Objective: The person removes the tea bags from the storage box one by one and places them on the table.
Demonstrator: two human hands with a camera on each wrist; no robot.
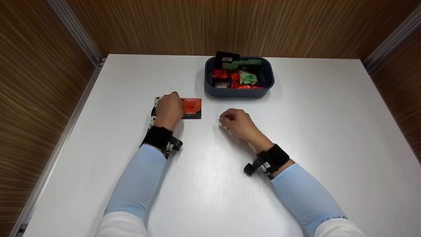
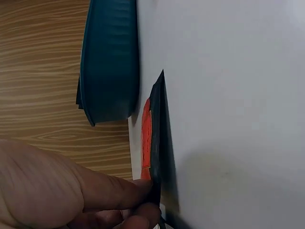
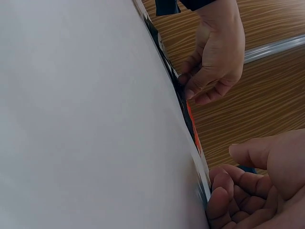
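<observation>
Along the left side, a brown wood-grain wall meets the white counter [image 1: 296, 131] at a metal strip. On the counter, the left hand [image 1: 168, 110] rests on a flat orange and black packet [image 1: 191, 108], its fingers [image 2: 114, 191] pinching the packet's near edge. Just right, the right hand [image 1: 237, 123] rests loosely curled, holding nothing. Behind them, a dark blue tub [image 1: 239, 89] holds red and green packets.

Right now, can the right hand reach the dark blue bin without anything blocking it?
Probably yes. Only bare white table lies between the right hand and the dark blue bin; the left hand with its orange packet sits aside.
</observation>
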